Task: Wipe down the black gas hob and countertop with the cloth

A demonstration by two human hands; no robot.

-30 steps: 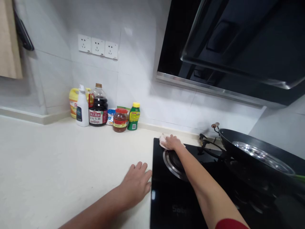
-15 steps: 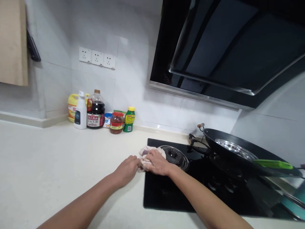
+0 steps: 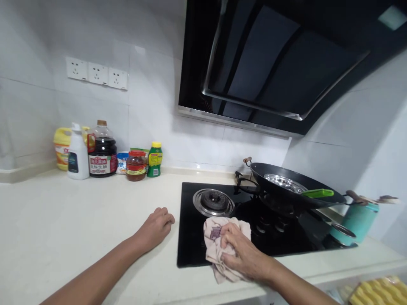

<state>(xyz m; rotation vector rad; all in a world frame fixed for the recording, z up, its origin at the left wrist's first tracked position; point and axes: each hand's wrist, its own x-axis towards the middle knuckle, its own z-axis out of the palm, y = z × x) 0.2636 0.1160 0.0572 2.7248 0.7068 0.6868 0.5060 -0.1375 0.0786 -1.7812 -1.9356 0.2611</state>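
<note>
1. My right hand (image 3: 243,254) presses a crumpled cloth (image 3: 219,243) onto the front edge of the black cooktop (image 3: 190,237); the fingers (image 3: 230,239) are curled, pinching the folds so the cloth stays bunched.
2. My left hand (image 3: 155,226) rests on the pale desk (image 3: 79,212) beside the cooktop, fingers loosely curled together, holding nothing, likely as a brace.
3. The burner (image 3: 213,202) lies just behind the cloth.
4. The wok (image 3: 292,190) sits on the right burner, apart from the cloth.
</note>
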